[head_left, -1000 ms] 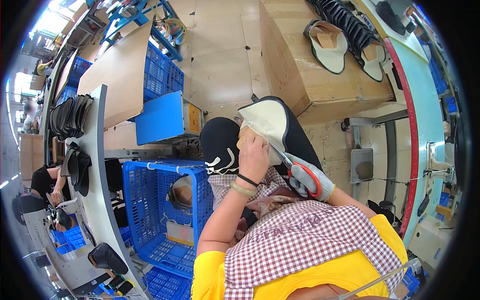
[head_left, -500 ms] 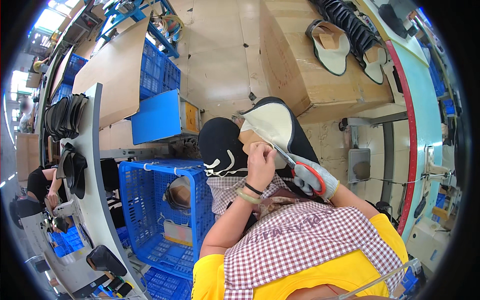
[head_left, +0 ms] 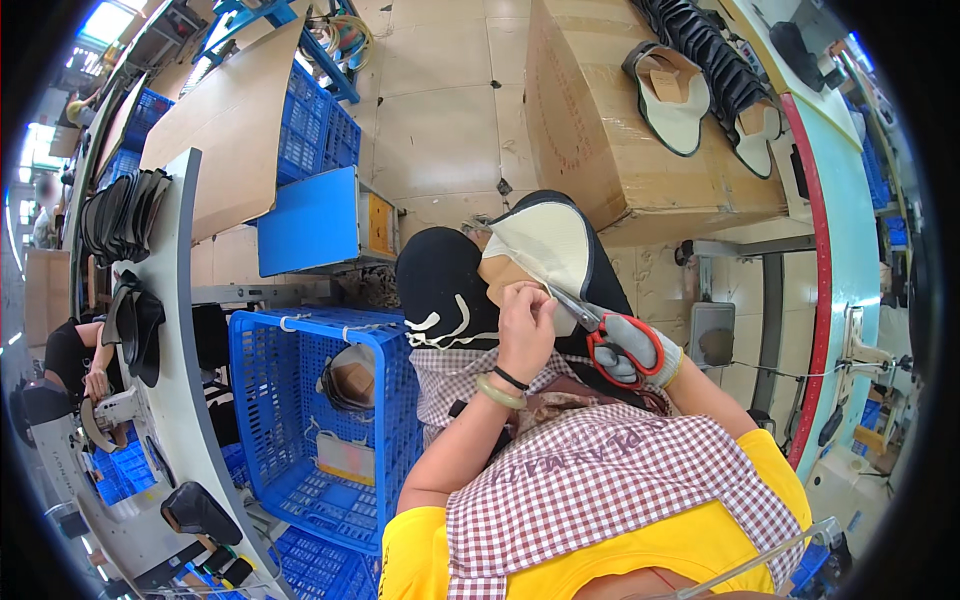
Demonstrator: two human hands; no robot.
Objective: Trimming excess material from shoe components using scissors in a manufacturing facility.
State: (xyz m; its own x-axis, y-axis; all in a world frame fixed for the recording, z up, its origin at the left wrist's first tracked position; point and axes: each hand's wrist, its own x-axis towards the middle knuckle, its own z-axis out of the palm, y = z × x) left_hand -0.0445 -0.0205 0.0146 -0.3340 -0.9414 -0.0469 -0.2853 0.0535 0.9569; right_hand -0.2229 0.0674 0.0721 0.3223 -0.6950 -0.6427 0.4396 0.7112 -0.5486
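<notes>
A shoe upper (head_left: 556,238) with cream lining, a dark edge and a tan part lies across my dark-trousered knees. My bare left hand (head_left: 527,328), with a black band and a pale bangle at the wrist, pinches its near edge beside the tan part. In my right hand (head_left: 634,352), which wears a grey glove, are red-handled scissors (head_left: 580,310). Their handles are spread around the gloved fingers. The blades point up and left, at the upper's edge close to my left fingertips; the tips are hard to make out there.
At my left stands a blue plastic crate (head_left: 300,490) holding shoe parts. A cardboard box (head_left: 640,190) ahead right bears more uppers (head_left: 672,100) in a row. Dark pieces (head_left: 128,215) hang over a grey panel at left. A co-worker's hand (head_left: 96,382) shows beyond it.
The scissors' handles have spread further apart, and my right hand has shifted slightly right. My left hand keeps its pinch on the shoe upper.
</notes>
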